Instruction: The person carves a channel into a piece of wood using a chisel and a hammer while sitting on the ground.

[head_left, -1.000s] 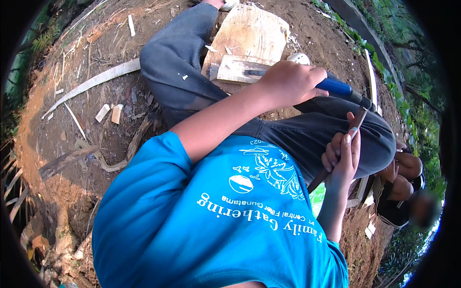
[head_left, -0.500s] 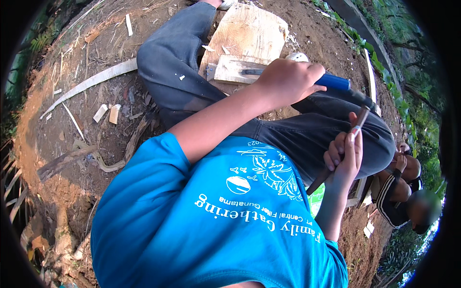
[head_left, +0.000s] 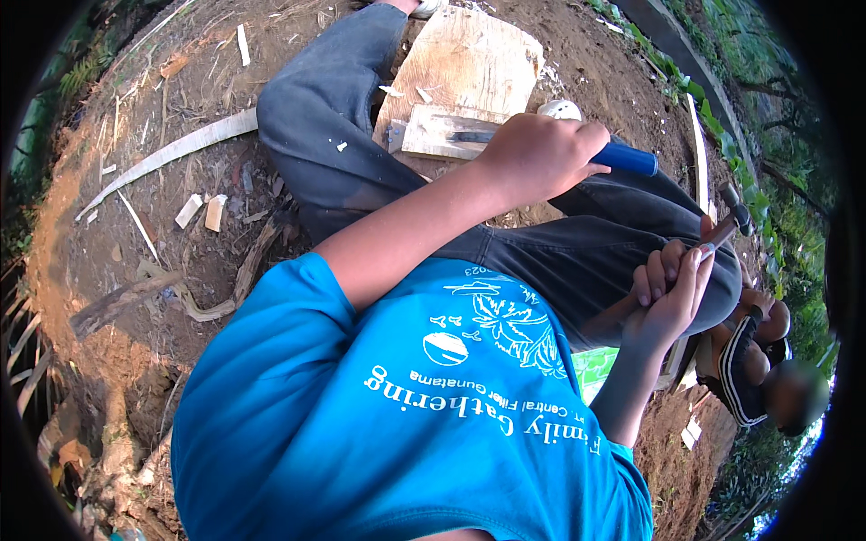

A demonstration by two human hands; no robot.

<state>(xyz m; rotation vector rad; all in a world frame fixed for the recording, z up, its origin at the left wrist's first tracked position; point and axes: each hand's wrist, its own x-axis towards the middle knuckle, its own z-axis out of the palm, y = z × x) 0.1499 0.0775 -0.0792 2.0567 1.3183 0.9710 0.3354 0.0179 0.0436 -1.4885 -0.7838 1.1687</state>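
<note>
My left hand is wrapped round the blue handle of a chisel. The chisel lies nearly level, its dark blade reaching left over a small pale wood block, against a slot in it; the exact tip contact is hard to tell. That block rests on a larger flat piece of wood. To the right, my right hand grips a hammer by its wooden handle. The hammer's metal head is apart from the chisel's butt end, out beyond my right knee.
My legs in dark trousers are bent round the wood. Wood offcuts, a long pale strip and a dry branch lie on the dirt at left. Another person sits at far right. Green plants border the right side.
The hammer has swung away from the chisel's butt end, rightward and slightly down, with my right hand. My left hand and the chisel have stayed nearly still.
</note>
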